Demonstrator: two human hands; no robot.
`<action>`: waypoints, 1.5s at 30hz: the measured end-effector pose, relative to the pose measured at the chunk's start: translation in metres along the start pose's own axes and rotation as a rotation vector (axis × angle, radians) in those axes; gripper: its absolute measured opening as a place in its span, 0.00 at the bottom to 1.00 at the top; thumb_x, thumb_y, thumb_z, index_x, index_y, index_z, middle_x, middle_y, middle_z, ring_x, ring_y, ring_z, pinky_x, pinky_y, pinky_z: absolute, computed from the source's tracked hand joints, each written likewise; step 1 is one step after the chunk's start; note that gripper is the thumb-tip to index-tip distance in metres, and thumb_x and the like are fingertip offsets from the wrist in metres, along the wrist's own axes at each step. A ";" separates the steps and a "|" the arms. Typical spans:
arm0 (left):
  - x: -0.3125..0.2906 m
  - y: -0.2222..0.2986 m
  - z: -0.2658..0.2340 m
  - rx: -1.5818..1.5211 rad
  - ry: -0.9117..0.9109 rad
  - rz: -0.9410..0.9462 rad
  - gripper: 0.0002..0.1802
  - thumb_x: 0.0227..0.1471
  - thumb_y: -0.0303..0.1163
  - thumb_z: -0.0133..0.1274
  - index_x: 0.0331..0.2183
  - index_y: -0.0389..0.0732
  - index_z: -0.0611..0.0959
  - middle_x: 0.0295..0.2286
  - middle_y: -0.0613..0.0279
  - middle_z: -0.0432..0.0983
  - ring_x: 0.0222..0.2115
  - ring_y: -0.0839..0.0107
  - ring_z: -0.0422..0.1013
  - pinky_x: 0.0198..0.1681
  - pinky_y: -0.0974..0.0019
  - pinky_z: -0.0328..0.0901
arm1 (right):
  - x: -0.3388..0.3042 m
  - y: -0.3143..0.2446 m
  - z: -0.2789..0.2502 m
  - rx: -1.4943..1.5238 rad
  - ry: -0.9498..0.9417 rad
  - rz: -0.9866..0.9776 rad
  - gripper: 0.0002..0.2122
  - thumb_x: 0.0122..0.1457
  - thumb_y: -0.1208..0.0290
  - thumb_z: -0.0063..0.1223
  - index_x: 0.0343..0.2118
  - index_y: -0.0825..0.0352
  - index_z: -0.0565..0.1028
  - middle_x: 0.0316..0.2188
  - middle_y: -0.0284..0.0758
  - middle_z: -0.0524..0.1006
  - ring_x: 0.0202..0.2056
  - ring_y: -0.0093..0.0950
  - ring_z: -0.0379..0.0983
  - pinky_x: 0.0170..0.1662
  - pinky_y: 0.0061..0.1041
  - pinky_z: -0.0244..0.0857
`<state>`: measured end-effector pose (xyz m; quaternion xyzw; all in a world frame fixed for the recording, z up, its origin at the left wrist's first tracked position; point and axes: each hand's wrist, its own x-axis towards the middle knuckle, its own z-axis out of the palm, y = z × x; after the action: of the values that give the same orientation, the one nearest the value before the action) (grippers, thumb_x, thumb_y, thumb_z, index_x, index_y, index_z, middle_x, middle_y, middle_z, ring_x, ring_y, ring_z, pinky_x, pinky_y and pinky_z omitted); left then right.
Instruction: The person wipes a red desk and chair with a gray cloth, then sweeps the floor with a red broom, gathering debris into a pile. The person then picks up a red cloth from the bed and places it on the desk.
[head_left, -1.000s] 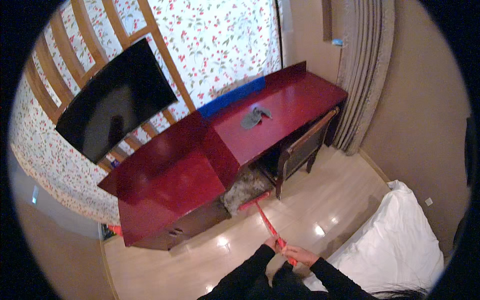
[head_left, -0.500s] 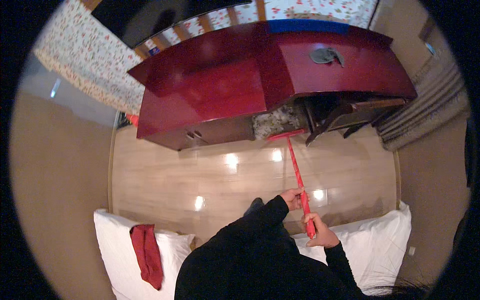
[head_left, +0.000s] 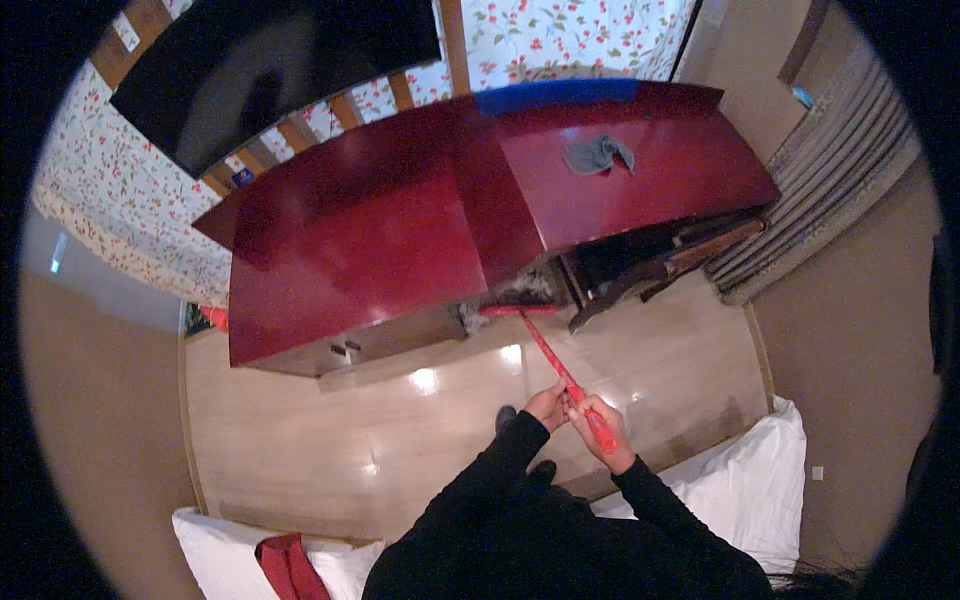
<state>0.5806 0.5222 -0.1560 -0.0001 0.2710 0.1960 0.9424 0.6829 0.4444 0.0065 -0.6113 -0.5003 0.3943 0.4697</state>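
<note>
A red floor tool (head_left: pixel 552 364) with a long handle and a straight, T-shaped head slants away from me. Its head lies low at the opening under the dark red cabinet (head_left: pixel 370 240); whether it is a broom or a mop I cannot tell. My left hand (head_left: pixel 548 407) is closed round the handle in front of my body. Just behind it, nearer the handle's end, my right hand (head_left: pixel 603 430) grips the same handle. The two hands are close together. A grey-white mottled surface (head_left: pixel 535 283) shows in the opening beyond the head.
A grey cloth (head_left: pixel 598 156) lies on the desk top, and a dark wooden chair (head_left: pixel 665 270) is tucked below it. White beds (head_left: pixel 750 480) stand on both sides behind me, the left one with a dark red cloth (head_left: pixel 290 565). A black screen (head_left: pixel 290 70) hangs above the cabinet.
The view has shifted, with the furniture now lower and further left. My right hand has slid up the handle, close to my left hand. The tool's head stays at the cabinet opening.
</note>
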 end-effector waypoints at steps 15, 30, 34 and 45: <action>-0.021 0.117 0.048 1.619 -0.094 1.027 0.20 0.39 0.37 0.58 0.38 0.42 0.80 0.33 0.53 0.76 0.38 0.54 0.72 0.39 0.61 0.65 | 0.097 -0.107 0.011 -0.263 -0.154 -0.082 0.12 0.53 0.57 0.58 0.32 0.60 0.74 0.27 0.41 0.77 0.30 0.43 0.74 0.32 0.37 0.67; 0.062 0.184 0.048 1.171 0.032 0.821 0.13 0.44 0.38 0.56 0.33 0.41 0.80 0.32 0.59 0.75 0.36 0.62 0.71 0.39 0.63 0.66 | 0.227 -0.065 0.010 -0.275 -0.340 -0.259 0.18 0.55 0.47 0.52 0.29 0.61 0.71 0.20 0.41 0.76 0.25 0.44 0.75 0.27 0.42 0.64; 0.084 0.201 0.060 1.140 0.060 0.841 0.12 0.45 0.37 0.56 0.32 0.41 0.80 0.32 0.60 0.75 0.36 0.64 0.71 0.39 0.63 0.66 | 0.272 -0.064 -0.011 -0.248 -0.327 -0.299 0.15 0.56 0.51 0.52 0.28 0.60 0.72 0.15 0.34 0.76 0.20 0.36 0.75 0.25 0.37 0.65; 0.129 0.233 0.096 1.078 0.047 0.851 0.09 0.47 0.36 0.54 0.30 0.41 0.80 0.31 0.61 0.75 0.35 0.65 0.71 0.39 0.64 0.66 | 0.340 -0.052 -0.067 0.024 -0.481 -0.201 0.11 0.54 0.63 0.55 0.34 0.66 0.73 0.31 0.41 0.75 0.37 0.38 0.72 0.42 0.32 0.66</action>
<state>0.6441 0.7953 -0.1153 0.5709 0.3276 0.3867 0.6459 0.7981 0.7691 0.0693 -0.4416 -0.6510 0.4858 0.3811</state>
